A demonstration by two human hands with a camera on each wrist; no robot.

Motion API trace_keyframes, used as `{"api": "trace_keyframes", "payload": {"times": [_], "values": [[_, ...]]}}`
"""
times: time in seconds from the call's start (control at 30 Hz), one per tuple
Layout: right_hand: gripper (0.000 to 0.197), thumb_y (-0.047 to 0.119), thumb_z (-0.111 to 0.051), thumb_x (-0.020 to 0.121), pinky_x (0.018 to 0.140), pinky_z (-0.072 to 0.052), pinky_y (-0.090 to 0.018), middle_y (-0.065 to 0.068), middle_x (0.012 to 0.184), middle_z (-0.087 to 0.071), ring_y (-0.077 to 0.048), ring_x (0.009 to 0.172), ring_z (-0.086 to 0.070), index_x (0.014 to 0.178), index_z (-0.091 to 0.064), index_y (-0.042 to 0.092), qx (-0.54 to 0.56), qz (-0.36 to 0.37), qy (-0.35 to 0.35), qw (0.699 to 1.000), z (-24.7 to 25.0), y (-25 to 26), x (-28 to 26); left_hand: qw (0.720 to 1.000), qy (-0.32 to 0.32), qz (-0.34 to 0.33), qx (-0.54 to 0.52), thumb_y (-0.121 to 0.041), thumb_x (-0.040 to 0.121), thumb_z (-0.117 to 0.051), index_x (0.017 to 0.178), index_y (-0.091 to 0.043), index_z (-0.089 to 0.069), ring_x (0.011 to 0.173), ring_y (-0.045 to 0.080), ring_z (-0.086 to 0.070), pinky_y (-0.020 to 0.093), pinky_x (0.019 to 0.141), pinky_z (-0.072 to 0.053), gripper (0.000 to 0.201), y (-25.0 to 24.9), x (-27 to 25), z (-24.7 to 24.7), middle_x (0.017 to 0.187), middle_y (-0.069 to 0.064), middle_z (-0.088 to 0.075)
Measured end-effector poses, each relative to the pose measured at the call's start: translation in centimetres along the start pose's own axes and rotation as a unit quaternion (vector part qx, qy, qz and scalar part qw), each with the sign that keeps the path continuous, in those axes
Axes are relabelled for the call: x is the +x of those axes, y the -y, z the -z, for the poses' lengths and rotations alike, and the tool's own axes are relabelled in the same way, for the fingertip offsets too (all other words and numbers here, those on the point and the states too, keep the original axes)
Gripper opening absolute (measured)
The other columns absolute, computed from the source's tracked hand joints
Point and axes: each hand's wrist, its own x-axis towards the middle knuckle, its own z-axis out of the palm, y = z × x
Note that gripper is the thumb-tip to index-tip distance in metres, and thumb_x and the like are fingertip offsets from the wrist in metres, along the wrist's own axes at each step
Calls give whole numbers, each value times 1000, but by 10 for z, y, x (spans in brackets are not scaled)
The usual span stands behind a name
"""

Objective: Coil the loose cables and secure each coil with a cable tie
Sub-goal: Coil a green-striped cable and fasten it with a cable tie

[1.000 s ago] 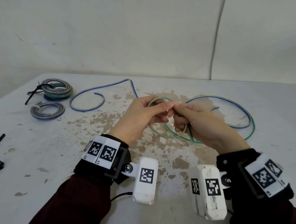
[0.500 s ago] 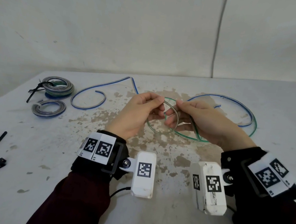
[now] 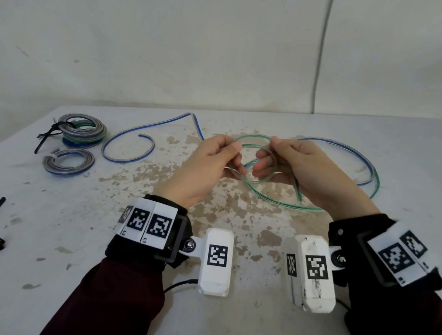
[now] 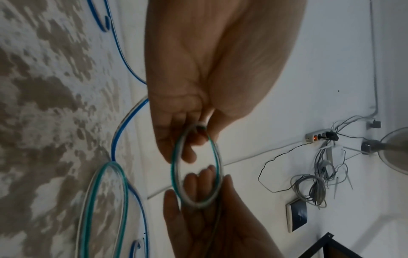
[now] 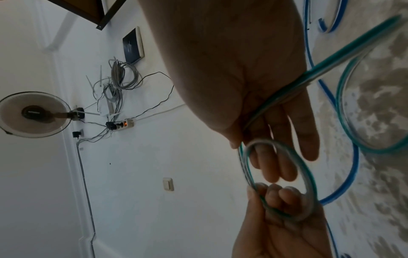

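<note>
Green-striped clear cable (image 3: 279, 199) is being wound into a small loop (image 3: 253, 160) raised off the stained white table (image 3: 418, 171), held between both hands. The left hand (image 3: 203, 165) pinches the loop's near-left side with thumb and fingers, probably to keep the turns together. The right hand (image 3: 309, 171) curls round its far-right side, the free length trailing under the palm to the table behind it, apparently so it can feed the next turn.
</note>
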Motion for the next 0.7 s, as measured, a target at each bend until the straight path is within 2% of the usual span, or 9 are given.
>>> {"api": "trace_keyframes", "payload": {"times": [0.07, 0.17, 0.23, 0.3, 0.4, 0.47, 0.53, 0.63, 0.7], "values": [[37, 25, -36, 103, 67, -57, -27, 1, 55, -57, -13, 56, -59, 84, -61, 4, -12, 3, -6, 1000, -4, -1, 0, 1000, -12, 3, -18, -7, 100, -42, 90, -4, -52, 60, 11, -62, 27, 62, -56, 14, 1, 0, 0, 71, 6, -52], [36, 23, -37, 103, 57, -52, -23, 7, 48, -34, -9, 46, -38, 77, -56, 7, -27, 20, -27, 999, -8, -2, 0, 999, 17, 23, -14, 0, 97, -43, 90, -4, -55, 61, 15, -63, 28, 60, -56, 14, 0, -2, -1, 68, 8, -57], [36, 23, -38, 102, 55, -48, -24, 9, 49, -31, -10, 47, -32, 75, -56, 8, -45, 15, -13, 999, -10, -3, -1, 999, 31, 44, -6, 3, 94, -39, 89, -4, -57, 57, 17, -59, 29, 58, -54, 20, -1, -2, -2, 63, 7, -54], [36, 22, -38, 102, 53, -45, -23, 9, 49, -30, -10, 47, -29, 75, -56, 8, -70, 13, 6, 997, -11, -4, -3, 998, 38, 58, 3, -1, 93, -38, 89, -1, -58, 54, 17, -55, 31, 58, -52, 21, 1, -1, -4, 56, 4, -50], [34, 22, -39, 102, 53, -44, -23, 11, 47, -31, -9, 45, -29, 76, -56, 8, -88, 21, 16, 996, -11, -1, -5, 998, 40, 49, 15, -19, 97, -50, 94, -2, -60, 52, 17, -53, 34, 66, -51, 21, 3, -1, -6, 50, -4, -45], [35, 23, -39, 102, 53, -44, -23, 12, 45, -32, -9, 45, -29, 76, -57, 7, -88, 22, 19, 996, -9, 1, -5, 998, 53, 37, 20, -22, 96, -53, 100, -1, -62, 50, 15, -53, 35, 71, -50, 24, 3, -3, -5, 47, -7, -43], [36, 25, -39, 102, 56, -47, -25, 11, 44, -33, -9, 44, -33, 79, -58, 5, -89, 23, 17, 996, -9, 1, -6, 997, 64, 36, 21, -22, 96, -52, 95, -3, -63, 51, 15, -56, 32, 71, -52, 22, 2, -4, -5, 47, -6, -47], [40, 28, -39, 102, 66, -51, -36, 3, 46, -48, -14, 48, -50, 80, -62, 4, -103, 42, -18, 994, -10, 1, -5, 998, 56, 32, 20, -24, 99, -47, 84, -8, -58, 54, 18, -62, 28, 65, -53, 26, 2, -5, -7, 49, -1, -54], [42, 30, -38, 102, 67, -53, -34, -6, 55, -59, -18, 53, -58, 84, -64, 1, -96, 49, -43, 993, -10, 2, -4, 999, 38, 17, 28, -24, 101, -43, 81, -9, -54, 56, 19, -64, 29, 65, -54, 27, 2, -4, -10, 52, 2, -60]]}}
